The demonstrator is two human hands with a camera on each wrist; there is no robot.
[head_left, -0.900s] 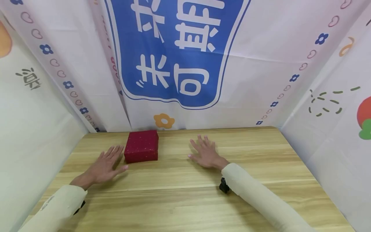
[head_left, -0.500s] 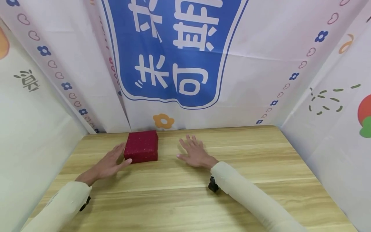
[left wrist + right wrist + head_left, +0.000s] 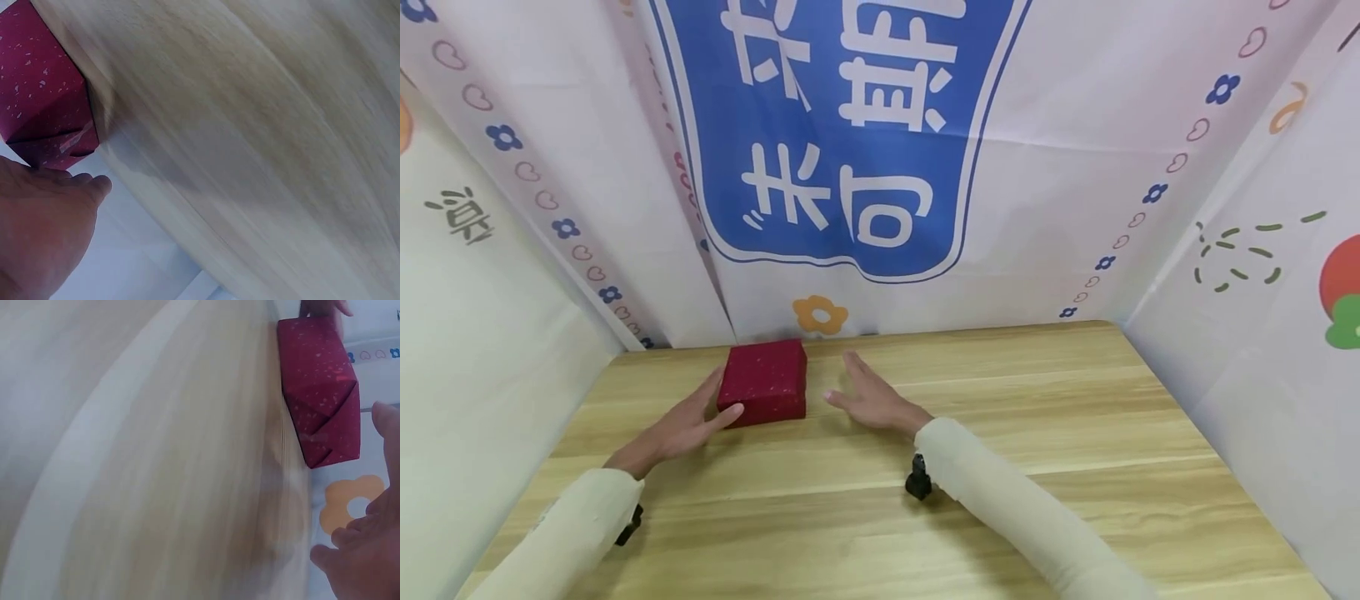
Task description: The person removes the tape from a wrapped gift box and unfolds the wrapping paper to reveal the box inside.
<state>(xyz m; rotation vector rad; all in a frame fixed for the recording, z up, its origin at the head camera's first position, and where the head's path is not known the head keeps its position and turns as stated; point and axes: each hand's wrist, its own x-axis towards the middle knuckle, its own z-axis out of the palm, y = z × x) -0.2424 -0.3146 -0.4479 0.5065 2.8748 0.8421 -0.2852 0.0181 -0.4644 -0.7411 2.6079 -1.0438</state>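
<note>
A dark red box wrapped in speckled paper point(image 3: 763, 377) sits near the back edge of the table, left of the middle. My left hand point(image 3: 688, 423) lies along its left side, fingers straight and the thumb at the front lower corner. In the left wrist view the fingertips are right at the folded end of the wrapped box point(image 3: 44, 87). To the right of the box, my right hand point(image 3: 876, 402) is held with straight fingers and thumb spread, a gap apart from it. The right wrist view shows the box's folded right end point(image 3: 331, 425) facing this hand.
The wooden table point(image 3: 880, 517) has a light grain. Behind it hangs a white cloth with a blue printed sign point(image 3: 850, 142) and an orange flower point(image 3: 820, 315). White printed cloth walls point(image 3: 1247, 400) close in both sides.
My right hand has moved left toward the box and turned more onto its edge. My left hand has come in against the box's left side. The box has stayed in place on the table.
</note>
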